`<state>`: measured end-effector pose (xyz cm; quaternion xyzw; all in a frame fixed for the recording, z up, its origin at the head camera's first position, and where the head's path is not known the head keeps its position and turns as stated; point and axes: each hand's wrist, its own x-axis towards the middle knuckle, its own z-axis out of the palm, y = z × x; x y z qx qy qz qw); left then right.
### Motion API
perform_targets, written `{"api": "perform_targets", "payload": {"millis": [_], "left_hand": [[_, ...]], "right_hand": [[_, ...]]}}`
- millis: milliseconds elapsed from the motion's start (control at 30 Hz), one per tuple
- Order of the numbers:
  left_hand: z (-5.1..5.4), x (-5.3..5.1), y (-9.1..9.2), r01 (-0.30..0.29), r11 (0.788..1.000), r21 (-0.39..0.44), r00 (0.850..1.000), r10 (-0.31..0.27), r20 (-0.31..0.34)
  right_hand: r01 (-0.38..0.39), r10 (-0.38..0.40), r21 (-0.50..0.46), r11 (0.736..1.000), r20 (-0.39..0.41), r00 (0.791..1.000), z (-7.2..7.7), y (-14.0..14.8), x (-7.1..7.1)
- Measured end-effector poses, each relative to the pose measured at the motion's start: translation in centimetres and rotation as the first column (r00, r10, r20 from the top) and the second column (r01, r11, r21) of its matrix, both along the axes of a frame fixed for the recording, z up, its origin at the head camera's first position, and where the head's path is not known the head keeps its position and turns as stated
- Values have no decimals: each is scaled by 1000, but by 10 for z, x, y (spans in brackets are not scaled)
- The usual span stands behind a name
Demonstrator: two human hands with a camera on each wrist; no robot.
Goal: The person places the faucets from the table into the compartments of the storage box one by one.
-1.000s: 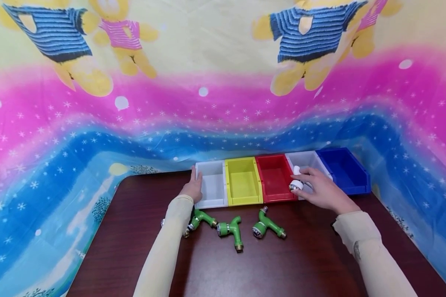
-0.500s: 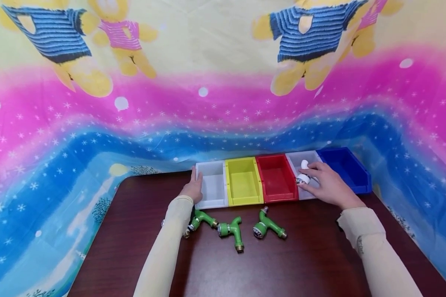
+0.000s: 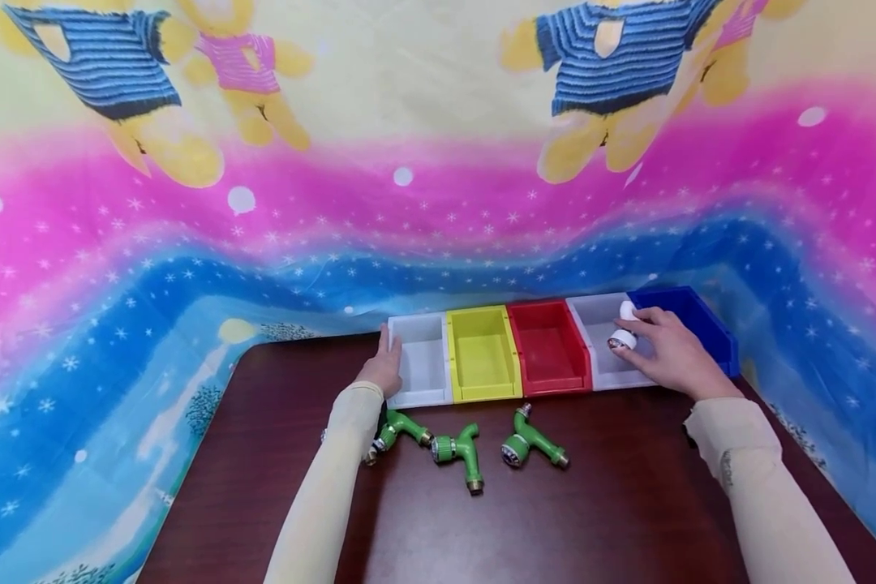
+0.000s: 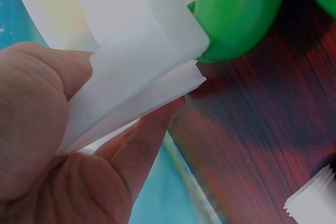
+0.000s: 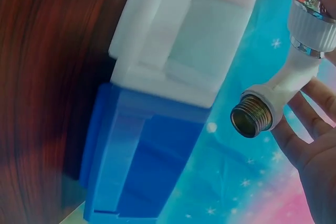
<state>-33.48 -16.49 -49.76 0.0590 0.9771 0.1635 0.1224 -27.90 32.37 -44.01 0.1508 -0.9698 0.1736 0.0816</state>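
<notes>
My right hand (image 3: 675, 350) holds a white faucet (image 3: 623, 337) over the right grey-white bin (image 3: 602, 377), beside the blue bin (image 3: 726, 345). In the right wrist view the faucet (image 5: 296, 72) shows its threaded brass end and ribbed knob, with my fingers (image 5: 315, 106) around its far side. My left hand (image 3: 383, 369) grips the outer wall of the leftmost white bin (image 3: 418, 399); in the left wrist view thumb and fingers lie on either side of that bin's wall (image 4: 131, 72).
Yellow (image 3: 485, 393) and red (image 3: 555, 385) bins stand in the same row. Before them on the brown table (image 3: 540, 527) lie green faucets, one in the middle (image 3: 469, 458), one further right (image 3: 536, 438) and one by my left wrist (image 3: 405, 426). A patterned cloth hangs behind.
My right hand has moved right with the white faucet, from the edge of the red bin to above the right grey-white bin. My left hand has stayed on its bin. The head view has shifted slightly.
</notes>
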Motion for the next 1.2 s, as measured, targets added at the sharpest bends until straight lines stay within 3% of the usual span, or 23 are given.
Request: {"api": "perform_targets", "payload": {"millis": [200, 600, 833, 1200], "left_hand": [[-1, 0, -2, 6, 1000, -13, 1000, -6, -11], [8, 6, 2, -1, 1000, -17, 1000, 1, -25], [5, 5, 1, 3, 1000, -9, 1000, -3, -13], [2, 0, 0, 5, 999, -39, 1000, -6, -16]], "right_hand": [[21, -21, 10, 1000, -8, 1000, -7, 12, -6], [94, -95, 42, 995, 35, 995, -10, 41, -22], [98, -97, 57, 994, -17, 995, -9, 54, -26], [130, -132, 88, 988, 22, 991, -10, 64, -40]]}}
